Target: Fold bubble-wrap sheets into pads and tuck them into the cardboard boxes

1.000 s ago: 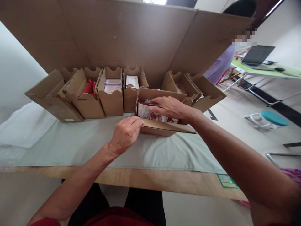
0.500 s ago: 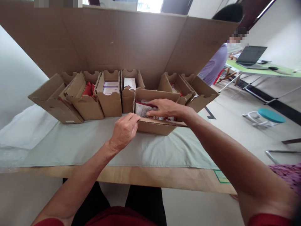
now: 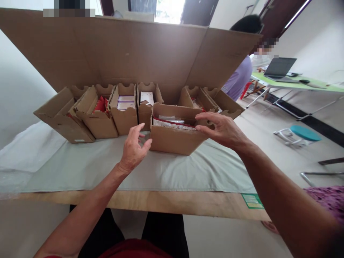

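Note:
A cardboard box (image 3: 174,140) stands sideways on the cloth in front of a row of similar boxes. Inside it are clear plastic packets (image 3: 172,121) with white and red contents. My left hand (image 3: 135,147) is just off the box's left end, thumb and fingers apart, holding nothing. At the box's right end, my right hand (image 3: 221,128) hovers with thumb and fingers spread over the rim; whether the fingertips touch it I cannot tell. Behind stand a box with white cards (image 3: 146,97), a box with purple-edged packs (image 3: 125,102) and one with red packets (image 3: 101,104).
A tall cardboard sheet (image 3: 129,53) rises behind the boxes. Pale green cloth (image 3: 107,172) covers the table, whose wooden edge (image 3: 150,203) is bare. White plastic (image 3: 29,150) lies at left. At right are a person in lilac (image 3: 239,77), a laptop (image 3: 281,70) and a teal stool (image 3: 305,132).
My right hand has come out of the box to its right end. My left hand has let go of the near rim and moved left and opened. The near side now stands more upright.

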Demonstrator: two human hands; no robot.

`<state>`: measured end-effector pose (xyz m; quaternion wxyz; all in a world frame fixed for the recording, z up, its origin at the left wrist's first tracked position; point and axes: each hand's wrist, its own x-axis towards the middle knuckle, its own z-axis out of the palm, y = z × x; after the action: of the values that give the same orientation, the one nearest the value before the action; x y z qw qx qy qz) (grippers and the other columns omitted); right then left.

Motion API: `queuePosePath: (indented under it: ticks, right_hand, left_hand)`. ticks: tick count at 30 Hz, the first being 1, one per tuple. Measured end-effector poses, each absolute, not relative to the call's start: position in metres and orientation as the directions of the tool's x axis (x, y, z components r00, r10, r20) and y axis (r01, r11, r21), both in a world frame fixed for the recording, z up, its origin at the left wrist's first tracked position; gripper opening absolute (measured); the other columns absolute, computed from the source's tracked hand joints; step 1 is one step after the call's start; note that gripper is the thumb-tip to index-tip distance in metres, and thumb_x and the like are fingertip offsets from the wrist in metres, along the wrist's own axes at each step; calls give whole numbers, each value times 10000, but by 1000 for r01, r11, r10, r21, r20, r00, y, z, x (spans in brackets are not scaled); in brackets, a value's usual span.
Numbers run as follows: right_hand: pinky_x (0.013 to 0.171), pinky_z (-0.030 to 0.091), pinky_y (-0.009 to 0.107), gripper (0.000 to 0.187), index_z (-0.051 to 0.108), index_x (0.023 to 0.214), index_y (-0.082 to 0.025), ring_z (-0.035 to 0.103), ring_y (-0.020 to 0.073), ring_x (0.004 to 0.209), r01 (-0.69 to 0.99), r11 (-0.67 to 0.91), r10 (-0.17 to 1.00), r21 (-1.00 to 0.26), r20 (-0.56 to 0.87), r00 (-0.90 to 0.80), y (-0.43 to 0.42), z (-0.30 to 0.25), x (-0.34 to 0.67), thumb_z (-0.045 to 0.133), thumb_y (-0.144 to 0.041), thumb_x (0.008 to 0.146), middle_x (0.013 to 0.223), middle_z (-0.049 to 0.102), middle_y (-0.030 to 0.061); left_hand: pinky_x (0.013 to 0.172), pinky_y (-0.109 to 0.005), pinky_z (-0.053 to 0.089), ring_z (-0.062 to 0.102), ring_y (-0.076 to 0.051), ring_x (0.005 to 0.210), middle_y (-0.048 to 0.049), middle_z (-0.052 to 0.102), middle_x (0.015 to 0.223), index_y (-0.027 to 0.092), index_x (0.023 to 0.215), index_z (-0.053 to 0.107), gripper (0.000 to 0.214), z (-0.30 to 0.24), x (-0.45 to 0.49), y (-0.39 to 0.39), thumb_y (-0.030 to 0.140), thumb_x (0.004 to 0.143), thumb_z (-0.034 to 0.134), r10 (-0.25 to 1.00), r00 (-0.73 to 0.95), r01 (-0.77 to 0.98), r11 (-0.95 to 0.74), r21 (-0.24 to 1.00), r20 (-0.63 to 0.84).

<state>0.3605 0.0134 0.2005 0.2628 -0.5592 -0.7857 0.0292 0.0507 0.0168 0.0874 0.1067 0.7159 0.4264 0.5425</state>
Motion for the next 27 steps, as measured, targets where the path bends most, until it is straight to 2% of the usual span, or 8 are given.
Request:
queuePosePath:
  ticks: [3,8,13,16,18,22,25,27]
  right_hand:
    - [896,567,457,486,735,1234,-218,703,322,1078,847,353,923,-397,298,-245,17,205,355,585,-537,900,1244,747,87]
    - [1150,428,502,698,627,1431,-223,552,360,1371,824,434,881,-363,-19,-472,65,216,320,557,-671,900,1504,590,82]
    - [1079,475,474,646,726,1305,-267,629,338,1284,860,417,820,-295,-287,-496,116,218,300,461,-724,933,1392,685,44]
    - [1041,488,474,726,757,1257,-232,662,350,1223,888,395,820,-236,-345,-456,120,224,294,432,-785,916,1320,725,75]
    - [1070,462,483,758,754,1266,-200,631,367,1266,893,398,830,-209,-333,-447,115,227,289,412,-785,927,1341,710,104]
    - [1068,463,482,775,763,1246,-214,632,368,1261,915,307,830,-261,-397,-392,111,219,284,345,-793,944,1360,698,105]
    - [995,509,461,773,803,1095,-210,689,358,1143,948,198,802,-251,-514,-304,119,211,284,373,-825,914,1212,763,112]
    - [949,529,423,708,806,1021,-230,712,327,1062,933,204,817,-297,-473,-329,120,215,287,410,-807,914,1109,788,88]
  left_hand:
    - [793,-344,600,693,-200,976,-134,621,1316,222,1433,484,638,78,56,27,266,839,712,792,27,425,-561,710,610]
    - [1012,-477,548,628,-289,1235,-175,530,1489,248,1558,344,848,71,73,39,346,824,758,838,50,341,-526,779,544]
    - [1060,-501,517,618,-293,1262,-166,611,1406,221,1552,358,787,71,81,44,354,864,717,867,88,278,-495,823,491]
    - [1038,-493,531,643,-280,1211,-160,633,1372,216,1514,413,699,70,80,45,355,888,692,870,76,265,-489,831,487]
    - [1024,-482,540,655,-270,1178,-151,645,1346,213,1478,456,636,68,79,47,348,898,679,866,61,265,-493,829,496]
    - [1010,-460,551,662,-252,1141,-132,664,1296,207,1412,521,539,65,79,50,299,899,659,850,52,271,-518,812,525]
    - [990,-444,562,669,-240,1108,-121,673,1267,210,1385,544,506,66,79,52,276,895,651,848,43,276,-518,810,528]
    - [985,-442,564,674,-233,1085,-117,680,1247,209,1379,550,498,67,79,53,274,895,648,852,43,283,-511,812,521]
